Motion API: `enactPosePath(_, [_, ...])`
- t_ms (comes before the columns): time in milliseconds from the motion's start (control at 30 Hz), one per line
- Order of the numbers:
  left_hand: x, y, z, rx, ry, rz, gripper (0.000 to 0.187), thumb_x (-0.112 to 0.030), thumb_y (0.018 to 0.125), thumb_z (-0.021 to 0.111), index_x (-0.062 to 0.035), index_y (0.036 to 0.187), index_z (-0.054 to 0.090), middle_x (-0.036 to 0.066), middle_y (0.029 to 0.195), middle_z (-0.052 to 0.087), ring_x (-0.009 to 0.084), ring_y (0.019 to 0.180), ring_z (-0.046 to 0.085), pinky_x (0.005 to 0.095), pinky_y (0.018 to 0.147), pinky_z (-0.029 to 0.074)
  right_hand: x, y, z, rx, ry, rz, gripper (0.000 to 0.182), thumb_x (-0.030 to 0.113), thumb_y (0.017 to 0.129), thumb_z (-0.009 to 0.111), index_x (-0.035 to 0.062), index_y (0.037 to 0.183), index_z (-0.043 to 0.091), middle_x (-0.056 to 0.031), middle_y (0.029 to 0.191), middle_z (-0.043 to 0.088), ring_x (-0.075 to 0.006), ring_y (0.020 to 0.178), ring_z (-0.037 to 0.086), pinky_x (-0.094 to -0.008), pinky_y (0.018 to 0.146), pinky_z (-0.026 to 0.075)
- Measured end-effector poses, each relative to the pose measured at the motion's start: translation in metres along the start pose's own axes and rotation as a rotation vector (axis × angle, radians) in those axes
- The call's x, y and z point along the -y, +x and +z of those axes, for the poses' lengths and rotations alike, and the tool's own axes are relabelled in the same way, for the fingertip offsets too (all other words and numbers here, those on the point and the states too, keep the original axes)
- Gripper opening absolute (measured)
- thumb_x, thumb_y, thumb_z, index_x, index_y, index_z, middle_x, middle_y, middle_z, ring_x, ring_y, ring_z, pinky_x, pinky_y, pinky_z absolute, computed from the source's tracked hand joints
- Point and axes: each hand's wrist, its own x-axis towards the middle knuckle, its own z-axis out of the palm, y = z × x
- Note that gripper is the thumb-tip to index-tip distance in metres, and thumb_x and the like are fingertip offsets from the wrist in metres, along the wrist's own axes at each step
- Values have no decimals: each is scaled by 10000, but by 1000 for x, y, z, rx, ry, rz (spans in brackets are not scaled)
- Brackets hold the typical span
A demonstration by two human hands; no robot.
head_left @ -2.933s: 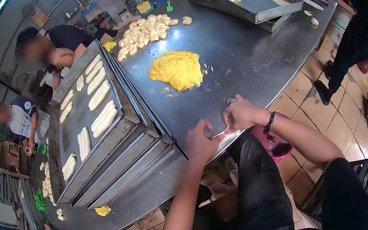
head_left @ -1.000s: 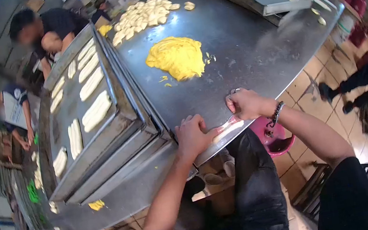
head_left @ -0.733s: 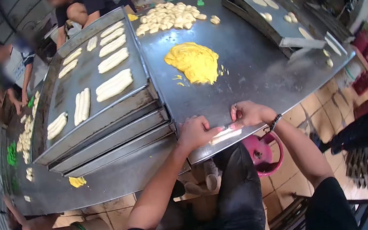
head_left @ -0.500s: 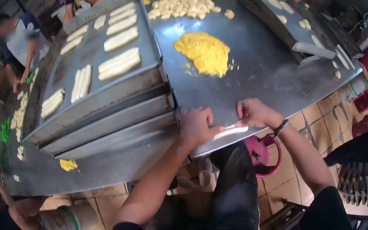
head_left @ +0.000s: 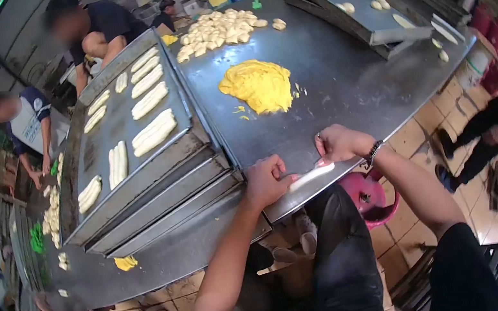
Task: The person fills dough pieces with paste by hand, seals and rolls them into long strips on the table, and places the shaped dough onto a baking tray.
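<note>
A thin white dough strip (head_left: 311,177) lies along the front edge of the metal table (head_left: 346,107). My left hand (head_left: 266,181) has its thumb on the strip's left end, its fingers curled. At the strip's right end is my right hand (head_left: 340,144), fingers bent in a pinch on the dough. Beyond my hands sits a flattened mound of yellow filling (head_left: 257,86). Left of it, stacked metal trays (head_left: 149,181) carry long dough pieces (head_left: 154,133).
Small dough pieces (head_left: 219,30) are heaped at the back. Another tray (head_left: 399,34) with dough stands at the back right. Co-workers stand at the left, back and right. A pink round object (head_left: 369,195) is below the table edge.
The view has turned, so the trays and table appear rotated. The dough strip now shows longer between my hands, with its middle uncovered.
</note>
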Motion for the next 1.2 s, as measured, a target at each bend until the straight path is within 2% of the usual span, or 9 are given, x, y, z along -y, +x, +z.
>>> enactPosePath(67, [7,-5,13,-263,209,293,321,-244,650,789,-52,713,540,38,633,533,159,584,501,306,537,395,0,-1,9,-51,13,10,335,292,637,789,36,745,603,-124,730,634,-282,717,615,-361,638,468])
enactPosePath(200, [8,-7,12,-354,279,388,281,-223,650,771,-63,742,558,41,605,515,181,579,502,326,551,419,-6,-4,5,-93,32,-25,325,286,641,787,37,756,612,-120,746,645,-277,724,621,-361,649,472])
enactPosePath(267, [13,-4,6,-161,-13,120,282,-213,645,775,-66,769,568,40,600,506,174,575,489,310,551,419,-15,4,1,0,124,-22,337,290,635,797,50,796,625,-83,667,609,-221,657,598,-337,599,459])
enactPosePath(500, [0,-4,5,-91,-101,-32,282,-216,686,779,-59,781,565,8,623,500,87,575,456,243,529,373,-9,1,1,27,94,6,328,295,637,799,50,770,627,-90,767,655,-236,733,625,-345,663,475])
enactPosePath(567, [7,-6,12,-269,181,233,264,-202,709,763,-53,790,560,-7,618,495,75,567,449,248,519,377,-8,-2,7,-103,37,-1,321,315,643,787,63,746,617,-99,763,649,-262,735,624,-352,657,473])
enactPosePath(667, [16,-8,20,-380,211,394,237,-182,733,743,-50,831,571,-19,603,488,68,548,440,253,503,377,-11,-6,10,-239,-10,-34,317,340,650,773,79,729,610,-104,745,640,-279,728,620,-354,647,469])
enactPosePath(800, [13,-4,12,-239,-267,53,253,-177,724,746,-59,895,602,-17,588,498,62,531,446,233,500,378,-12,-9,11,-236,90,-29,316,354,656,764,91,730,605,-76,703,623,-253,706,618,-358,620,464])
enactPosePath(1133, [11,-3,22,-318,-208,162,279,-137,686,767,-40,826,546,-14,517,442,66,495,412,249,463,346,-6,-13,18,-402,93,42,274,333,691,745,106,760,609,-46,652,606,-189,596,590,-321,565,453])
enactPosePath(1200, [22,-1,28,-413,-212,334,238,-108,698,732,-27,811,538,94,685,544,183,608,528,334,536,412,-2,-13,21,-443,103,-27,248,266,696,754,79,744,599,-37,623,582,-129,569,549,-288,551,447])
